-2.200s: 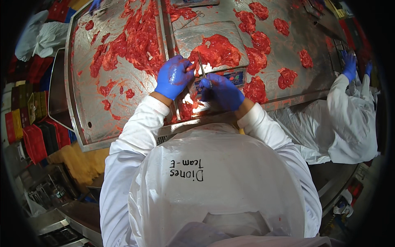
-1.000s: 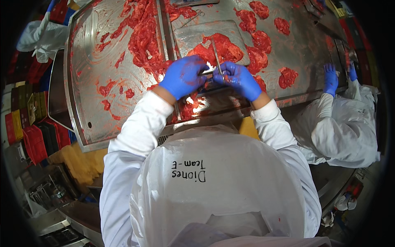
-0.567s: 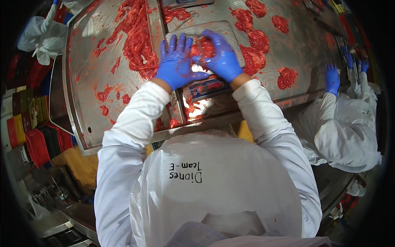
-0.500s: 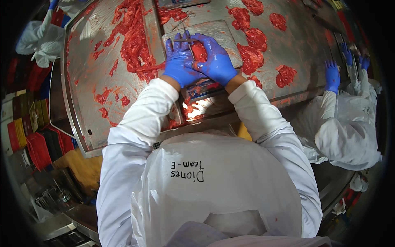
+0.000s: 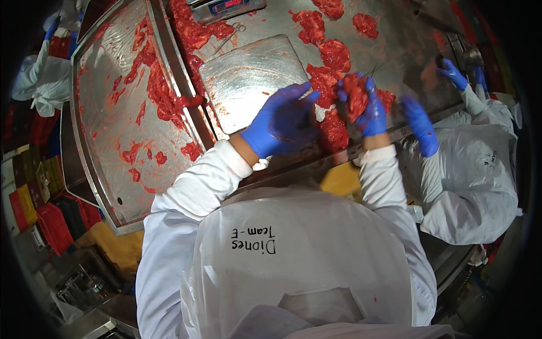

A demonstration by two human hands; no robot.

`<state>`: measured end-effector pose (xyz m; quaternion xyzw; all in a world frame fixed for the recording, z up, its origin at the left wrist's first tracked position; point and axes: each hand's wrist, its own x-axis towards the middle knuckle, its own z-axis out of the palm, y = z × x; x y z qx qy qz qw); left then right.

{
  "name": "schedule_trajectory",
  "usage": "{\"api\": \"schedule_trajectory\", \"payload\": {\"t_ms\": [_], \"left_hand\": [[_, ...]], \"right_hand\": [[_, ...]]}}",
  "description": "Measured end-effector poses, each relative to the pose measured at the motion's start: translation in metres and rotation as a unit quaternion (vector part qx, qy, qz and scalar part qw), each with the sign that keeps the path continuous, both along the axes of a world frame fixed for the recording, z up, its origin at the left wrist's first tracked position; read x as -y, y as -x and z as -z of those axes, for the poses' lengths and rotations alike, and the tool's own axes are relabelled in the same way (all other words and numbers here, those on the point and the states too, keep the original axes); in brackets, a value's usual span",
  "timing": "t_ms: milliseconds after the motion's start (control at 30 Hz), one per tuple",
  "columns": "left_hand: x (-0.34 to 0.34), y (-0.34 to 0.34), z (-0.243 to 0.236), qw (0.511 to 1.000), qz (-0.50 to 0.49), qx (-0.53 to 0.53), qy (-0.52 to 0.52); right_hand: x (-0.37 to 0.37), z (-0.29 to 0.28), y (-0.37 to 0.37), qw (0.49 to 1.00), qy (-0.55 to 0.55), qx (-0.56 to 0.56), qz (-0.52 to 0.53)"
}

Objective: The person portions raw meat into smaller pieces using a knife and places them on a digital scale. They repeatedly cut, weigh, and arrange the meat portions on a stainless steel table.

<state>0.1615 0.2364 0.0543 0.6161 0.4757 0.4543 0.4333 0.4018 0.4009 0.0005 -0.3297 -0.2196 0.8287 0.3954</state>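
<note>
My right hand, in a blue glove, is closed around a piece of raw red meat above the right side of the steel table. A thin metal tool sticks out past its fingers; its kind is not clear. My left hand, also gloved, is open with its fingers pointing right, near the lower right corner of a flat steel plate. Close to my hands, several meat pieces lie in a group, one of them between the two hands. Scissors rest beyond the plate.
Left of a raised metal edge, a steel tray holds meat strips and scraps. A scale with a lit display stands at the far side. A co-worker's gloved hand is close on the right; another person is at the left.
My hands have parted. The right one has moved right, off the steel plate, carrying meat. My left hand has shifted right and nearer to me, uncovering the plate.
</note>
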Motion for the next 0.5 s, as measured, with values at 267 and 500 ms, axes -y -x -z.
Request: {"api": "schedule_trajectory", "payload": {"t_ms": [267, 500], "left_hand": [[0.042, 0.033, -0.001, 0.986, -0.094, -0.113, -0.074], [0.124, 0.108, 0.002, 0.938, -0.335, -0.081, 0.045]], "right_hand": [[-0.060, -0.049, 0.042, 0.679, -0.439, 0.588, -0.017], [0.124, 0.042, 0.034, 0.705, -0.586, 0.392, -0.071]]}}
